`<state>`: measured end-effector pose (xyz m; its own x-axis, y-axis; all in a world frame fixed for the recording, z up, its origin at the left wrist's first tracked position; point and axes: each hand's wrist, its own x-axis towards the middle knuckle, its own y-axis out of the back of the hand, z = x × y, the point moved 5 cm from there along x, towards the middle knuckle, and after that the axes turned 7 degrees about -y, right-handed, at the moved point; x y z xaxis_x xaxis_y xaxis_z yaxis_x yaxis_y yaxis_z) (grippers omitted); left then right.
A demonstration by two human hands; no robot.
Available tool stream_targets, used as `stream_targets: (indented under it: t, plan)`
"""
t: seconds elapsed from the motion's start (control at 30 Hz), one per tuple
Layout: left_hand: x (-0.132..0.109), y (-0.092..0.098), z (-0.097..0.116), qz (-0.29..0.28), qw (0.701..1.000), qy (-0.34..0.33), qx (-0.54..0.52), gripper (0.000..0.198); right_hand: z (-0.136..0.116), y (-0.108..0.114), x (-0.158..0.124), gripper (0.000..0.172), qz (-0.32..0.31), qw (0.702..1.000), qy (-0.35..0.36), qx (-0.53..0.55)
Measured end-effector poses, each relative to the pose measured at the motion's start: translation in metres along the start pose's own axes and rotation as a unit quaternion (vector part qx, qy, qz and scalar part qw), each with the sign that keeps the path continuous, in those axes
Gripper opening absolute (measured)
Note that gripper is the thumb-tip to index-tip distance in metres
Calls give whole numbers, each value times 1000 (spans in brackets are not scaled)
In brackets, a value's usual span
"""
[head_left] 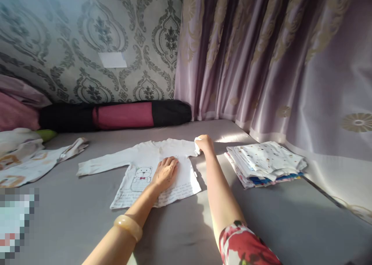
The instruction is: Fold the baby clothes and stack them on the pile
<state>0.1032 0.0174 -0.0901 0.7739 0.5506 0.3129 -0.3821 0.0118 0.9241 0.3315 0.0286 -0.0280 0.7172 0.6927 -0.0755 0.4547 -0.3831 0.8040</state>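
A small white long-sleeved shirt [180,183] with a bear print lies spread on the grey bed sheet, its neck towards the wall. My left hand [166,174] rests flat on the shirt's front, just right of the bear, fingers stretched out. At the end of the right-hand sleeve, my right hand [204,144] is closed round the bunched cuff. The other sleeve stretches out straight to the left. A bangle circles my left wrist.
To the right sits a stack of folded clothes [267,160] beside the curtain [221,55]. More white clothes [43,160] lie at left. A long black and red roll [124,116] runs along the wall. The grey sheet [93,218] covers the bed.
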Motion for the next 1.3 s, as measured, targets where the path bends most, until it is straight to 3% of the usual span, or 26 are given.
stream_targets:
  t: [0.1, 0.27, 0.37, 0.53, 0.7, 0.97, 1.1, 1.3]
  plan:
    - [1, 2, 1, -13, 1000, 10, 5, 33, -13, -14, -2, 20, -17, 990, -12, 138]
    - [18, 7, -10, -52, 999, -6, 3, 27, -17, -26, 0, 28, -55, 941, -53, 331]
    - [40, 6, -24, -70, 997, -9, -32, 27, -12, -17, 2, 26, -73, 908, -64, 408]
    - [79, -8, -44, -69, 996, 26, -47, 32, 6, 13, 3, 33, -61, 828, -103, 547]
    - [98, -18, -47, -99, 993, 42, -56, 46, 19, 33, 4, 29, -20, 820, -116, 561]
    - [115, -17, -53, -194, 977, 63, -60, 87, 21, 34, 6, 23, 20, 802, -135, 582]
    - [126, -18, -56, -249, 964, 67, -69, 109, 6, 30, 0, 27, -13, 785, -125, 607]
    - [136, -12, -54, -292, 950, 62, -87, 101, -25, 13, -9, 28, -97, 790, -94, 597]
